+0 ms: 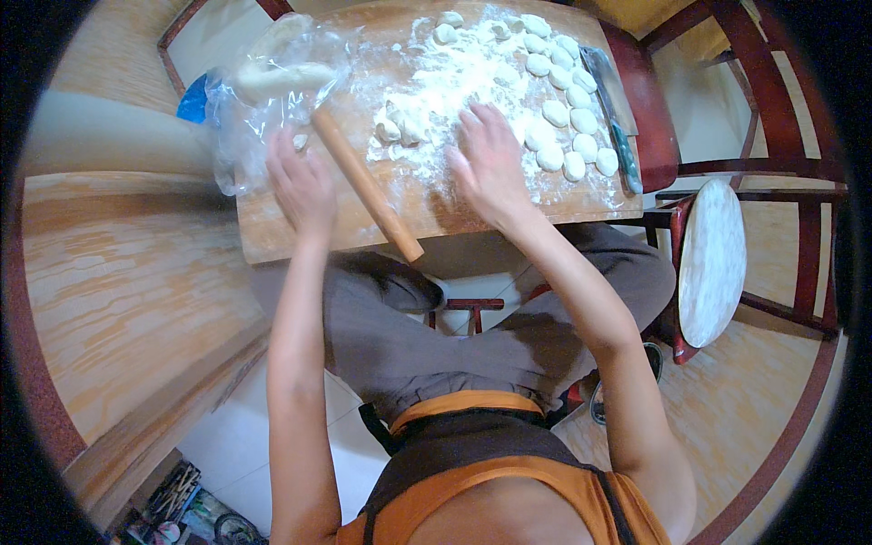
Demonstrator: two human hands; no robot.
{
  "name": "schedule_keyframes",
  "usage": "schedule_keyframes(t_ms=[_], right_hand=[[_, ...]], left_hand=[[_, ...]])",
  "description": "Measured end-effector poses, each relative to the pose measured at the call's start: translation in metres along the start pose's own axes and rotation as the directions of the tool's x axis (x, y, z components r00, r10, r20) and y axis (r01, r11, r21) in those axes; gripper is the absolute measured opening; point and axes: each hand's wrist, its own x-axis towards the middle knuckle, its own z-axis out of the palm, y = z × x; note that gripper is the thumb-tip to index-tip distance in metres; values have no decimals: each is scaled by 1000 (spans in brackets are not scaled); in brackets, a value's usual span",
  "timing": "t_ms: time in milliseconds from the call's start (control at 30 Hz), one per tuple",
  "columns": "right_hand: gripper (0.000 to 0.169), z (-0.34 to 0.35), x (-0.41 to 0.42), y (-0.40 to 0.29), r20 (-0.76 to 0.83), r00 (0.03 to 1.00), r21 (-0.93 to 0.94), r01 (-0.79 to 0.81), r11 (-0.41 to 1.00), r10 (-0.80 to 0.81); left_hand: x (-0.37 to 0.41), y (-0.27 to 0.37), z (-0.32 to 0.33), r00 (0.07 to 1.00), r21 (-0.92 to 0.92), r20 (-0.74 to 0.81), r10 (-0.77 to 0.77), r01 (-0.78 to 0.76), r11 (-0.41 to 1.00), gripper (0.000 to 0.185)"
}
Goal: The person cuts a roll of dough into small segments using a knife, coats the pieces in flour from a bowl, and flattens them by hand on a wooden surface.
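Note:
My right hand is palm down, low over the floured wooden board, with its thumb apart from the fingers. What lies under its palm is hidden. My left hand is by the clear plastic bag, slightly blurred, fingers apart. A small white dough piece shows near its fingertips; I cannot tell whether they touch it. Long dough strips lie under the plastic. Between my hands a wooden rolling pin lies slanted, its near end past the board's edge. Loose dough pieces rest in white flour.
Several flattened dough rounds cover the board's right side. Beside them lies a knife with a green handle, along the right edge. A round pale board stands on edge by a dark red chair. A blue object is behind the bag.

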Motion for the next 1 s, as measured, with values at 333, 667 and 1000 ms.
schedule_keyframes(t_ms=[333,667,1000], right_hand=[[64,32,3,-7,247,969,-48,-9,999,21],[60,10,-7,23,27,993,-326,120,938,-118],[25,40,40,-5,240,970,477,-87,875,-34]], left_hand=[[1,-5,2,1000,-21,-4,-11,11,1000,49],[1,-4,0,999,18,2,-36,36,999,50],[3,2,-1,999,3,18,-48,48,999,49]])
